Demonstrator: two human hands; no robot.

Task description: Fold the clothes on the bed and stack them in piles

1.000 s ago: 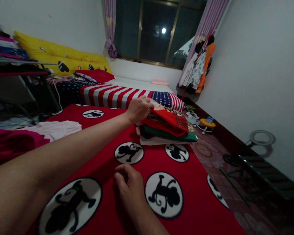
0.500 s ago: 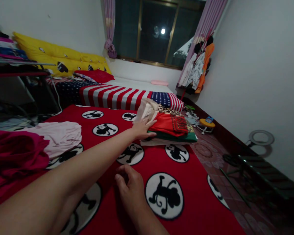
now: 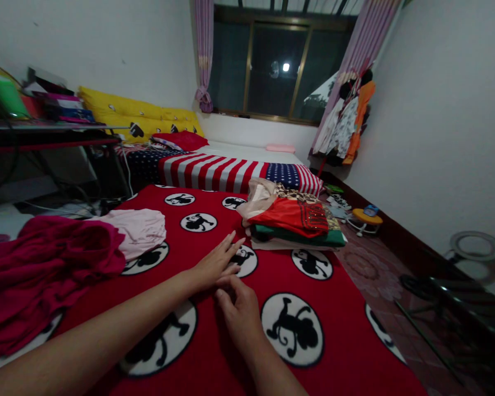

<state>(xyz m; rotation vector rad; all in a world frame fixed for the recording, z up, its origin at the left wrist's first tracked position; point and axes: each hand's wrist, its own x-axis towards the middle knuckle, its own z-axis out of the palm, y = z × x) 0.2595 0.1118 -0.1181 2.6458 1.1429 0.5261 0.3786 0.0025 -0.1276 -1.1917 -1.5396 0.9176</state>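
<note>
My left hand (image 3: pixel 218 263) is stretched out over the red monkey-print blanket (image 3: pixel 198 352), fingers extended and holding nothing. Just nearer to me, my right hand (image 3: pixel 240 305) rests low over the same blanket, its fingers loosely curved and apart; the two hands are close together at the fingertips. Beyond them lies a stack of folded clothes: an orange-red garment (image 3: pixel 291 216) on top, a beige one (image 3: pixel 259 199) at its left, a green one (image 3: pixel 334 238) beneath. To the left are a crumpled magenta garment (image 3: pixel 53 264) and a pale pink garment (image 3: pixel 142 228).
A bed with a flag-pattern cover (image 3: pixel 218 171) stands beyond the blanket. A cluttered desk (image 3: pixel 53 129) is at the left. On the right floor are a yellow stool (image 3: pixel 367 216) and a dark rack-like object (image 3: pixel 470 302). Clothes (image 3: pixel 346 124) hang by the window.
My left hand has come off the clothes stack and drawn back towards my right hand. The view has shifted left, showing more of the desk and magenta garment.
</note>
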